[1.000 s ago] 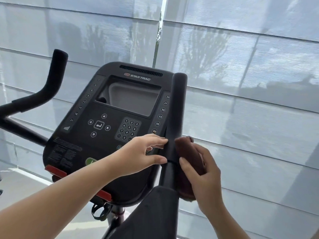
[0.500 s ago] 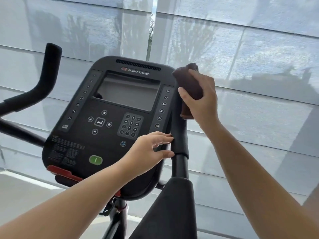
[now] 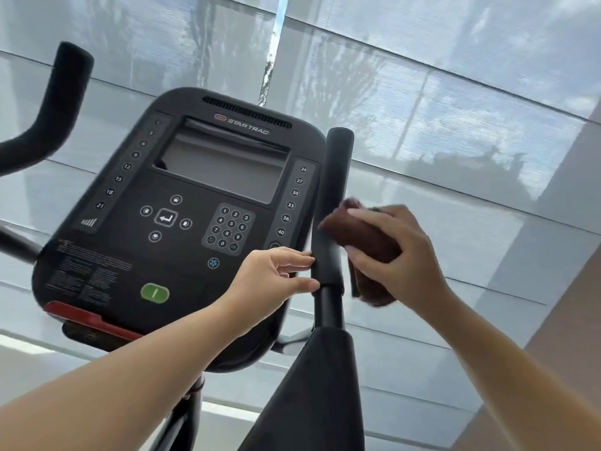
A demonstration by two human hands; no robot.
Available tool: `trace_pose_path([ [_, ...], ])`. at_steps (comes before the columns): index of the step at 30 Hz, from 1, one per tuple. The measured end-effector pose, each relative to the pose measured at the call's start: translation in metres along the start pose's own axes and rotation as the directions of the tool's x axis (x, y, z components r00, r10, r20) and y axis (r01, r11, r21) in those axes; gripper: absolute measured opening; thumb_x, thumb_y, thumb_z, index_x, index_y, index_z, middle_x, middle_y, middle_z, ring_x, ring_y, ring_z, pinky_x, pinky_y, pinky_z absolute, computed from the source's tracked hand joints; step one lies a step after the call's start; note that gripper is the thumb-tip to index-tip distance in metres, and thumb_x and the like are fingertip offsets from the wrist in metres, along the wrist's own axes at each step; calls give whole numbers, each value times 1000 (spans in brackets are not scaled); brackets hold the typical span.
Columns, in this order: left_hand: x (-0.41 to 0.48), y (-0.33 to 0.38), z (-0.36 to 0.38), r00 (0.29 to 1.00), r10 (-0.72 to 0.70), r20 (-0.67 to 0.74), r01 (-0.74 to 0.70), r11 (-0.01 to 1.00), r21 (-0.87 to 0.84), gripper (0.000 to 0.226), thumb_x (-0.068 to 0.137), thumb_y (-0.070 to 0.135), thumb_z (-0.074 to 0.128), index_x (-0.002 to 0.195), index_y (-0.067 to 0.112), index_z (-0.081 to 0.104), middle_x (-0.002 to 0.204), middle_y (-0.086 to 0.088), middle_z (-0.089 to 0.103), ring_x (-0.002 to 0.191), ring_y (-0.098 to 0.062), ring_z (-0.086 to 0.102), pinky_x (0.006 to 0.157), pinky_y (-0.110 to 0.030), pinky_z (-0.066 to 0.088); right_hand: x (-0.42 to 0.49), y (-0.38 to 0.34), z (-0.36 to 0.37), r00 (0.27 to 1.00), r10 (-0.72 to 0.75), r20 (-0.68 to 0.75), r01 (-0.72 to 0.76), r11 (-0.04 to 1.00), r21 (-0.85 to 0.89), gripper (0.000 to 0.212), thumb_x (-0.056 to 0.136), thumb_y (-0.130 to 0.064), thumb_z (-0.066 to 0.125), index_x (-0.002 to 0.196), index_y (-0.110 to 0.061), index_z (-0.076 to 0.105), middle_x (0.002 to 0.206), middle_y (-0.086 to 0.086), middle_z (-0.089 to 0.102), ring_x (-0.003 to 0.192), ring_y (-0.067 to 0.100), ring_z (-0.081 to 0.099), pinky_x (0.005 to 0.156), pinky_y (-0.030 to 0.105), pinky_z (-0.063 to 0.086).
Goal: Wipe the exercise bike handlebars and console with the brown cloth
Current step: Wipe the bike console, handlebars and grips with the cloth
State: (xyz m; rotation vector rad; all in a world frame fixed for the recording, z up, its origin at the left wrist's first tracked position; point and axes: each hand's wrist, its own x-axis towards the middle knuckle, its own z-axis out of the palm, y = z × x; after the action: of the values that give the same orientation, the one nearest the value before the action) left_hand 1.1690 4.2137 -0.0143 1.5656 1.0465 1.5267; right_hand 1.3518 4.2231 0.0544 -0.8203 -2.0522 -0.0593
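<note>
The black console with a grey screen and keypad fills the middle of the view. Just right of it rises the right handlebar, a black padded upright grip. My right hand grips the bunched brown cloth and holds it against the right side of that grip, about halfway down. My left hand touches the lower left side of the same grip with thumb and fingertips, fingers loosely extended. The left handlebar curves up at the far left, untouched.
Pale window blinds cover the whole background close behind the bike. A dark padded part of the bike frame rises in the foreground below the right grip. A red strip runs along the console's lower left edge.
My right hand rose with the cloth from the grip's lower part to its top, then came back down to the middle. My left hand stayed at the grip's base.
</note>
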Motion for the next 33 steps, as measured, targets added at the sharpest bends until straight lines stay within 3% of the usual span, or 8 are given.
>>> trace_pose_path([
  [3,-1,0,0,1000,-14,-1,14,999,-40,32,66,1,78,84,25,69,101,13,67,95,-7,65,97,-38,46,59,3,4,952,-139,-272,84,975,-205,43,76,-19,72,118,-16,61,115,13,47,101,6,47,87,5,41],
  [7,-1,-1,0,1000,-25,2,25,997,-73,31,66,1,78,83,25,69,98,15,66,92,-5,65,97,-36,46,98,3,20,954,-38,-297,-22,981,-194,45,82,-26,66,125,-19,55,117,13,46,97,19,54,84,31,51],
  [10,-2,-2,0,1000,-26,3,26,996,-90,30,66,1,78,84,24,70,98,15,67,91,-4,66,95,-34,47,82,4,28,977,4,-213,-44,982,-184,46,81,-27,66,125,-22,55,110,12,45,89,18,53,85,24,46],
  [14,-3,-4,2,1000,-28,-9,27,994,-108,27,67,-1,77,88,15,71,97,8,68,90,-6,65,90,-28,50,37,-1,35,993,39,111,5,930,-368,45,78,-28,68,121,-27,57,110,9,41,92,27,54,85,28,42],
  [22,-6,-3,2,1000,-1,-10,0,995,-95,25,69,-1,76,91,11,71,90,-1,71,85,-9,67,78,-17,49,-17,-26,14,925,289,247,-278,957,-79,40,79,-25,67,114,-42,58,95,1,46,86,3,50,76,4,34],
  [25,-7,-2,3,999,34,-12,-35,997,-66,24,70,0,75,90,13,72,94,-1,70,82,-4,67,72,-11,50,-48,-39,10,929,259,262,-270,963,7,41,76,-28,68,106,-54,56,94,-1,47,87,-3,49,77,0,33],
  [30,-7,2,3,999,17,-41,-16,1000,15,28,70,4,76,97,4,69,102,-2,68,89,-7,65,83,-20,50,-69,-39,2,952,220,212,-241,967,79,44,70,-33,67,95,-66,53,95,-2,54,90,-4,50,79,-1,33],
  [33,-8,7,2,1000,9,-22,-8,999,49,28,72,2,74,99,2,68,106,-7,68,93,-13,65,86,-25,51,-62,-27,8,974,212,73,-220,967,127,46,72,-24,73,102,-55,57,96,-2,53,92,-7,50,81,0,33],
])
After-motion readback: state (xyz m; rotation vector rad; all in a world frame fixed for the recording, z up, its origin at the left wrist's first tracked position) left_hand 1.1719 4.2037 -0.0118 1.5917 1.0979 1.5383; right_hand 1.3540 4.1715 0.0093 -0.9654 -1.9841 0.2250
